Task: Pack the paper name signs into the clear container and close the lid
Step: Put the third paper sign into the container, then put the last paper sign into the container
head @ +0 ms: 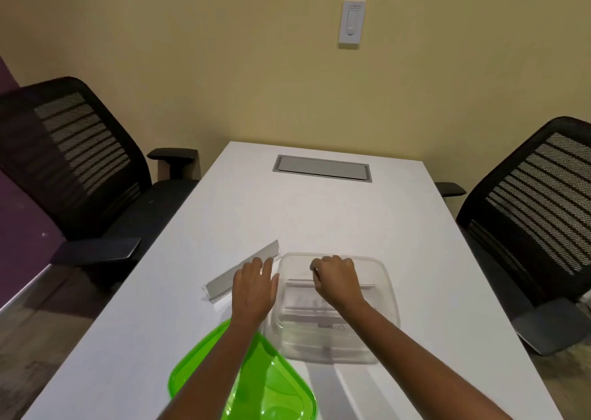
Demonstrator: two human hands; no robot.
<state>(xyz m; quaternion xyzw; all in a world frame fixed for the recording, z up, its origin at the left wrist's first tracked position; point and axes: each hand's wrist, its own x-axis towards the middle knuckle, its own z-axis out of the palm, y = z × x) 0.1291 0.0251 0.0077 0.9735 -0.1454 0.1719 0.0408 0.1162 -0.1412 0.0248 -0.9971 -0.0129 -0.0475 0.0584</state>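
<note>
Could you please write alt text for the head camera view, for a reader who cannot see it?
A person's right hand places a name sign inside a clear container on a white table, while the left hand rests on another sign beside it. A green lid lies nearer.

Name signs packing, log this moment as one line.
left hand: on name sign on table | right hand: placing sign in clear container | green lid: off
</note>
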